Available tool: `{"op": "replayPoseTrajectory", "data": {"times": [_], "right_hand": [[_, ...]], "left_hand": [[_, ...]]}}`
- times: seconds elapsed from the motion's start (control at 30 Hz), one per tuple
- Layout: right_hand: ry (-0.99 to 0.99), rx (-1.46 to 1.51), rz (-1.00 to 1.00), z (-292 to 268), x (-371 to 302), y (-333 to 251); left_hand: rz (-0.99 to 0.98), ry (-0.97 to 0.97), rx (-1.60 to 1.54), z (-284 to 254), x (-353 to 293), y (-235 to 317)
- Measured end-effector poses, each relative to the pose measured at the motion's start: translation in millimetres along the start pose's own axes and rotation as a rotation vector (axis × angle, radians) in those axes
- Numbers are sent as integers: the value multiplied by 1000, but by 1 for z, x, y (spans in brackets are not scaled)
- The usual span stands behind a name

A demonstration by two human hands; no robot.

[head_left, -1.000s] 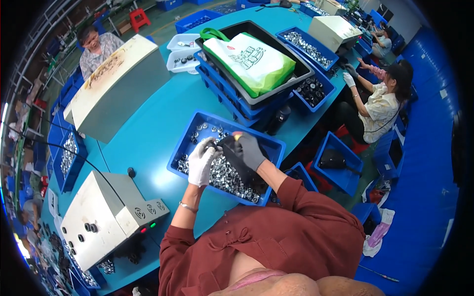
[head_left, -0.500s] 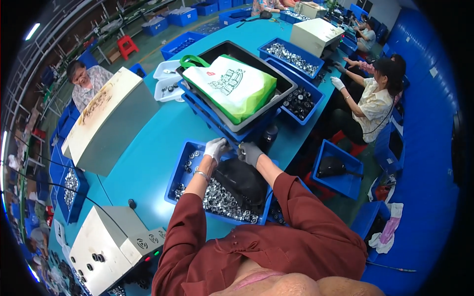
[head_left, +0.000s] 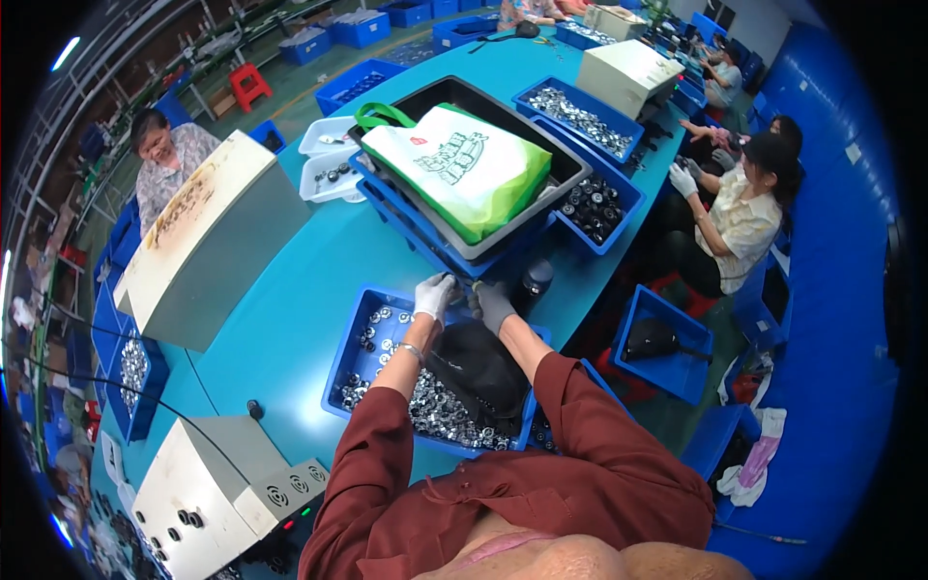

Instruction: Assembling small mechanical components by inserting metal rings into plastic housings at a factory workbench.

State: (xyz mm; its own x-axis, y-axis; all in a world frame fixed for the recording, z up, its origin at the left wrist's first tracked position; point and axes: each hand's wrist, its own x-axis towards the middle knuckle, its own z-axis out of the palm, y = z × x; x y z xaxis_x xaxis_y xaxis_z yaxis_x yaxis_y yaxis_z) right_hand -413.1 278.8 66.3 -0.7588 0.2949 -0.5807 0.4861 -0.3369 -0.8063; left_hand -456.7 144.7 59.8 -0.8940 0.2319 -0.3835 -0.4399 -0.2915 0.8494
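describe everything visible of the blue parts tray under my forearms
The tray is blue, open-topped and roughly rectangular, plastic by its look. It stands upright on the teal table. Small shiny metal parts heap toward its near side and spread thinner at far left; a black bag lies over its right side. Your forearms pass above, hiding some of it.

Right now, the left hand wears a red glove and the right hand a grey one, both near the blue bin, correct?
No: in the head view, the left hand wears a white glove, not red. The rest holds.
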Motion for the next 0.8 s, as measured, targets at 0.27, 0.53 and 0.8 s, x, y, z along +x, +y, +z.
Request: {"op": "replayPoseTrajectory", "data": {"times": [0.27, 0.53, 0.8], "right_hand": [[22, 123, 15, -6, -3, 8], [-642, 419, 29, -8, -44, 33], [-869, -48, -73, 48, -187, -1]], "left_hand": [[21, 10, 1, -2, -13, -7], [124, -177, -504, -44, -125, 27], [291, -230, -762, -71, -271, 39]]}}
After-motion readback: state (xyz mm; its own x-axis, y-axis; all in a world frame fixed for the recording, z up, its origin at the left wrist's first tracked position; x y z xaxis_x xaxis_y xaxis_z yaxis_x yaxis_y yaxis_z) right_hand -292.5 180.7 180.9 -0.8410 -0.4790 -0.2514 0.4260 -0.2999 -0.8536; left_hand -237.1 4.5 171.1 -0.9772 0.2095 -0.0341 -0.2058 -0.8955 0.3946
